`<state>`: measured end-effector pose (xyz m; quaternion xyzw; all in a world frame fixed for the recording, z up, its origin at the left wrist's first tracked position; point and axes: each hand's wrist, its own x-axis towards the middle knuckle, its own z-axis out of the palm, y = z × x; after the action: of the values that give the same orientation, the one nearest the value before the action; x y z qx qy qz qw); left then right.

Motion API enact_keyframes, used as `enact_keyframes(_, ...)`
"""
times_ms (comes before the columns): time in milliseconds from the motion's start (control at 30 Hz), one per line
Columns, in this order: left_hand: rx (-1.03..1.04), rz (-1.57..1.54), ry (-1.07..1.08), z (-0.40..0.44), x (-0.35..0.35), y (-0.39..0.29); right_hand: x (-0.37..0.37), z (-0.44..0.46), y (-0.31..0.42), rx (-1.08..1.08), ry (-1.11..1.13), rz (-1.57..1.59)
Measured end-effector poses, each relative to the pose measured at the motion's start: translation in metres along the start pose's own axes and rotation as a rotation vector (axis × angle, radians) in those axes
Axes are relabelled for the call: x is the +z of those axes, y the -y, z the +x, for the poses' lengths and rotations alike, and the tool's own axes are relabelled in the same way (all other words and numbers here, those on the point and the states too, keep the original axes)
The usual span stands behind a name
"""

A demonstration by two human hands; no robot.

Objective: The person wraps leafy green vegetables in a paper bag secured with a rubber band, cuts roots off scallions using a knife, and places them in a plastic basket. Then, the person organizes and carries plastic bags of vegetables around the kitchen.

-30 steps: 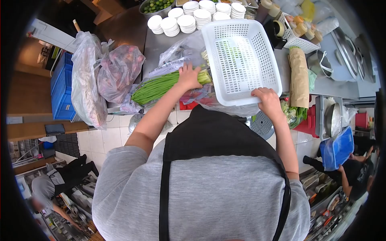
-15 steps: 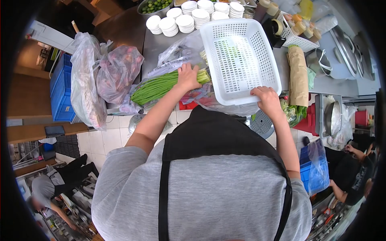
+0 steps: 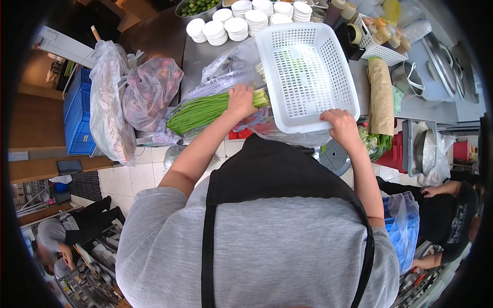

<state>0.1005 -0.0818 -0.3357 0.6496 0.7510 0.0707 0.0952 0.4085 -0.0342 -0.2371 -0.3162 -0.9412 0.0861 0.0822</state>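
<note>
Left of the white perforated rectangular plastic basket, at the far side, hang two cloudy clear plastic bags, their contents blurred by the film. Nearer, just beside the basket, a bundle of long, thin green stalks lies on the grey metal worktop. The left hand rests across its pale end; its fingers, spread half a second ago, are now drawn together, which suggests a firmer hold, though the fingertips are hidden and I cannot tell whether they grip. The right hand stays clasped on the basket's near rim, its fingertips partly concealed. Whether the green patch lies inside the basket or shows through its holes is unclear. Right of the basket, a blue plastic crate now sits lower, partly covered by clear film.
</note>
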Motion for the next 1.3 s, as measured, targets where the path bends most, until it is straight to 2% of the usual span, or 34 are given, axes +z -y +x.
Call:
enact_keyframes(200, 0.045, 0.026, 0.101, 0.012, -0.018, 0.003, -0.002, 0.001, 0.001, -0.006, 0.004, 0.006)
enact_keyframes(267, -0.072, -0.135, 0.329, 0.023, -0.041, 0.012, -0.004, 0.002, 0.002, -0.008, 0.001, 0.008)
enact_keyframes(300, -0.07, -0.134, 0.33, 0.028, -0.05, 0.02, -0.005, 0.002, 0.003, -0.016, -0.015, -0.007)
enact_keyframes(367, -0.037, -0.463, 0.3, 0.033, -0.067, 0.043, -0.007, 0.002, 0.004, -0.024, -0.031, -0.022)
enact_keyframes(400, -0.037, -0.461, 0.3, 0.034, -0.073, 0.052, -0.008, 0.003, 0.004, -0.025, -0.026, -0.026)
enact_keyframes(467, 0.016, -0.844, 0.228, 0.033, -0.085, 0.068, -0.01, 0.004, 0.006, -0.027, -0.025, -0.028)
enact_keyframes(767, -0.026, -1.163, 0.169, 0.023, -0.125, 0.103, -0.02, 0.012, 0.021, -0.033, -0.018, 0.0)
enact_keyframes(867, -0.086, -1.211, 0.039, 0.013, -0.147, 0.1, -0.016, 0.015, 0.028, -0.06, -0.016, -0.048)
enact_keyframes(967, -0.051, -1.2, 0.022, 0.015, -0.176, 0.104, 0.0, 0.014, 0.032, -0.096, -0.001, -0.128)
enact_keyframes(1033, 0.047, -1.095, 0.058, 0.02, -0.207, 0.092, 0.003, 0.014, 0.036, -0.132, -0.023, -0.133)
enact_keyframes(1100, 0.109, -0.897, 0.076, 0.019, -0.242, 0.059, 0.004, 0.015, 0.037, -0.124, 0.0, -0.15)
enact_keyframes(1133, 0.111, -0.895, 0.075, 0.024, -0.25, 0.047, 0.004, 0.015, 0.036, -0.119, -0.002, -0.146)
enact_keyframes(1200, 0.22, -0.676, 0.044, 0.038, -0.259, 0.022, 0.004, 0.016, 0.035, -0.109, -0.007, -0.142)
enact_keyframes(1233, 0.225, -0.676, 0.046, 0.043, -0.266, 0.002, 0.003, 0.016, 0.035, -0.107, -0.013, -0.13)
enact_keyframes(1300, 0.347, -0.369, 0.122, 0.055, -0.273, -0.043, 0.003, 0.016, 0.034, -0.098, -0.02, -0.119)
